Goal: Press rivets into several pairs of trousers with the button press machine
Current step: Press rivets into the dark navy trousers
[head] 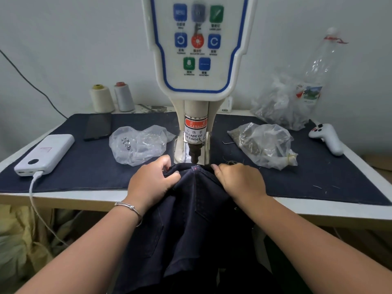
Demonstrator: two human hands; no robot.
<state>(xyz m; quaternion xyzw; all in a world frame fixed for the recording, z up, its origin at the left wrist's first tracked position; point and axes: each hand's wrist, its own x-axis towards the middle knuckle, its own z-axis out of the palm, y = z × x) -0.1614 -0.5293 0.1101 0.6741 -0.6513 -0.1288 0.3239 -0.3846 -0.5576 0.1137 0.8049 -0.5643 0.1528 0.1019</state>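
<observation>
Dark navy trousers [197, 219], draped from the lap up over the table [318, 211] edge, top edge under the punch of the button press machine [196, 132]. Left hand [151, 183]: fingers curled, pinching a fold of the cloth left of the punch. Right hand [239, 179]: fingers bent down, gripping the cloth on the right. Clear bag of rivets [137, 145] left of the machine; second bag [265, 145] right. White power bank [45, 152] at far left.

Head-worn view, forward and down, close over the table [297, 211] edge.
</observation>
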